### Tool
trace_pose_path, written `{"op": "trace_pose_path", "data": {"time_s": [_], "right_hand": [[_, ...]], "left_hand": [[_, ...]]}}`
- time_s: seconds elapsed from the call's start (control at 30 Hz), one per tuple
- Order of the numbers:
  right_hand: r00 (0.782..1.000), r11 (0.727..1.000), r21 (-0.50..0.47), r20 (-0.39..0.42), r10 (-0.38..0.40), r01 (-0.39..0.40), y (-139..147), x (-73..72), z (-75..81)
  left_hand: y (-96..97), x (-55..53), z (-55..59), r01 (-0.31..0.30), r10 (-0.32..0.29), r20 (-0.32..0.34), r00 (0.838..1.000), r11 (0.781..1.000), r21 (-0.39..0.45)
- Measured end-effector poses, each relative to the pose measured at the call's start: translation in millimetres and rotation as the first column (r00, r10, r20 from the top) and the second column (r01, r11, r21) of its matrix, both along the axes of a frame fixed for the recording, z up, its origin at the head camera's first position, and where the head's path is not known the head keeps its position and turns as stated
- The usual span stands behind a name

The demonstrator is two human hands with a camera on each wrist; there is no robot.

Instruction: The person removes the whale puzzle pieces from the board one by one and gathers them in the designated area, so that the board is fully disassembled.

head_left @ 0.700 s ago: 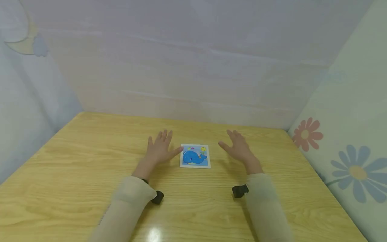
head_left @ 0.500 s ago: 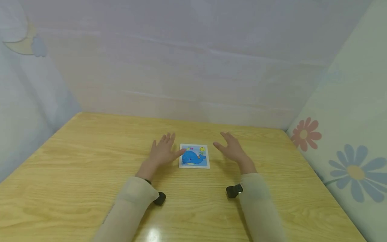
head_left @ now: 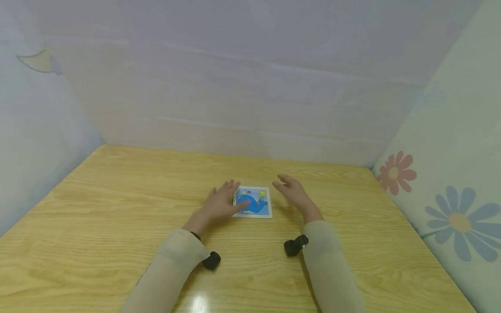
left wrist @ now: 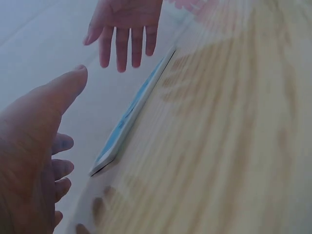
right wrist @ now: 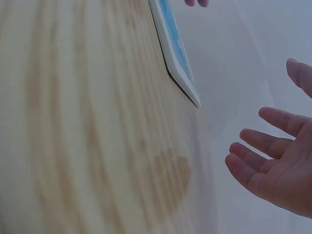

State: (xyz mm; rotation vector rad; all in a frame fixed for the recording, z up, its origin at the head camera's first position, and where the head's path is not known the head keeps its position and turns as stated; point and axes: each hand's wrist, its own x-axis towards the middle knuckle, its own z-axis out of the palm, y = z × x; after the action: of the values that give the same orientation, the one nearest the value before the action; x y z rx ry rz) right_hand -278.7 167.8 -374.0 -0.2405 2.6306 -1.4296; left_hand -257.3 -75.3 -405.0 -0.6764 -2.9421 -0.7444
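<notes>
A square picture board (head_left: 256,204) with a white border, a blue whale and a yellow flower lies flat on the wooden table. At its left side hovers my left hand (head_left: 219,204), fingers extended and thumb reaching over the whale in the head view. In the left wrist view, a gap shows between that hand (left wrist: 29,151) and the board (left wrist: 131,112). My right hand (head_left: 295,195) is held to the right of the board, apart from it, fingers loosely bent and holding nothing. The right wrist view shows this hand (right wrist: 287,161) above the table, off the board's corner (right wrist: 180,63).
The wooden table (head_left: 117,195) runs back to a pale wall covering (head_left: 250,95). Printed flowers (head_left: 459,222) decorate the right wall, and a moon (head_left: 39,61) the left one. Black wrist devices (head_left: 293,247) sit at both sleeves.
Both hands have moved inward toward the board. The left thumb now covers more of the whale, and the right hand is nearer the board's right edge. The board stays in place.
</notes>
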Motion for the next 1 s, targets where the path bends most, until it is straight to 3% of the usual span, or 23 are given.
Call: {"op": "trace_pose_path", "data": {"time_s": [0.2, 0.43, 0.67, 1.0], "right_hand": [[1.0, 0.994, -0.108, 0.028, 0.006, -0.003, -0.6, -6.3, -8.8], [0.999, 0.983, -0.182, 0.032, -0.009, 0.015, -6.3, -6.5, -15.5], [0.988, 0.977, -0.183, 0.127, -0.083, 0.105, -14.1, -9.7, -25.2], [0.988, 0.978, -0.134, 0.038, -0.153, 0.157, -18.3, -15.8, -38.4]], "left_hand": [[6.0, 1.1, -7.9, 0.051, -0.052, 0.016, 0.999, 0.998, 0.039], [13.8, 3.1, -12.4, 0.068, -0.068, -0.028, 0.997, 0.998, 0.016], [18.5, 3.0, -14.4, 0.066, -0.067, -0.051, 0.996, 0.997, -0.031], [21.5, 1.2, -16.4, 0.081, -0.086, -0.052, 0.995, 0.992, -0.098]]}}
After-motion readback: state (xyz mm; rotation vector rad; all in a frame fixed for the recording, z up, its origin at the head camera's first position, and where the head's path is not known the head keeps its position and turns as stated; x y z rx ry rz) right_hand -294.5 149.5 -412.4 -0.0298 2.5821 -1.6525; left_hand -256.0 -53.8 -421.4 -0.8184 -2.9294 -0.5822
